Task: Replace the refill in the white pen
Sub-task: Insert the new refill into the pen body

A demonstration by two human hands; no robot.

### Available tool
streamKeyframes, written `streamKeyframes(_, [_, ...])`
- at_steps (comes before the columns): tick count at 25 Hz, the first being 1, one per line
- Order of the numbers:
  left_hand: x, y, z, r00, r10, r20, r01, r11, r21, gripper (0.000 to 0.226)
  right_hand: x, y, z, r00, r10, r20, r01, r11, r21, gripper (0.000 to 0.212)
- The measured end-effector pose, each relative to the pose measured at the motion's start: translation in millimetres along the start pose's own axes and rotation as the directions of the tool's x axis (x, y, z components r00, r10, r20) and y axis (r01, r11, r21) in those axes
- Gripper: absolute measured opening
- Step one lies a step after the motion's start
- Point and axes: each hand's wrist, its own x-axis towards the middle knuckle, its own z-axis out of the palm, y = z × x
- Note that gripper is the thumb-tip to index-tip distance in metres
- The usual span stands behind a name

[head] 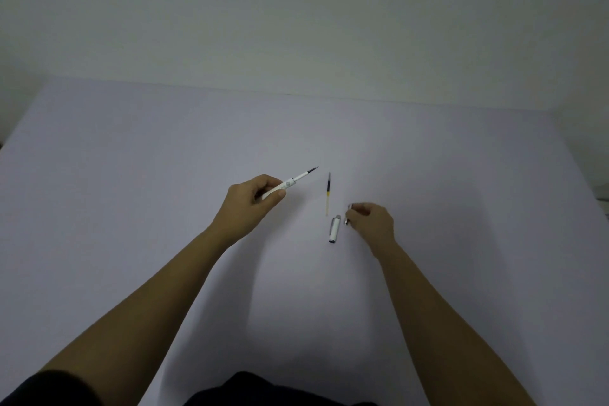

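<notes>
Left hand (255,199) grips white pen (286,184) at centre, refill tip exposed. Right hand (370,219) pinches small metal part (348,207). Spare refill (328,193), cap (334,229) on table (131,175). Probably next: screw part on.

My bare left hand (253,199) hangs over the middle of the table, fingers curled closed around a slim white pen barrel (286,185), forearm reaching in from the near left corner. My bare right hand (370,219) sits lower, fingertips pinched on a small silvery piece (348,214), forearm stretching from the near right.
</notes>
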Motion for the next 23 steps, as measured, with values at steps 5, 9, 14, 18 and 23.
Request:
streamKeyframes(5, [-8.6, -17.3, 2.4, 0.996, -0.057, 0.07, 0.052, 0.996, 0.066, 0.008, -10.0, -41.7, -2.7, 0.985, -0.102, 0.14, 0.009, 0.836, 0.549, 0.01])
streamKeyframes(9, [-12.4, -20.0, 4.8, 0.996, -0.068, 0.05, 0.066, 0.997, 0.051, 0.007, -17.6, -58.6, -2.8, 0.958, -0.229, 0.175, 0.047, 0.723, 0.689, 0.011])
streamKeyframes(14, [-12.0, -14.8, 5.5, 0.997, -0.064, 0.033, 0.063, 0.998, 0.023, 0.009, -21.8, -61.9, 0.8, 0.945, -0.264, 0.193, 0.057, 0.715, 0.697, 0.01])
streamKeyframes(18, [-11.1, -11.4, 5.7, 0.999, -0.042, 0.034, 0.042, 0.999, 0.015, 0.009, -24.3, -61.3, 5.2, 0.945, -0.259, 0.198, 0.047, 0.71, 0.703, 0.011])
streamKeyframes(23, [-8.2, -10.5, 5.6, 0.998, -0.045, 0.035, 0.044, 0.999, 0.022, 0.008, -24.6, -61.0, 6.4, 0.94, -0.274, 0.203, 0.056, 0.71, 0.702, 0.011])
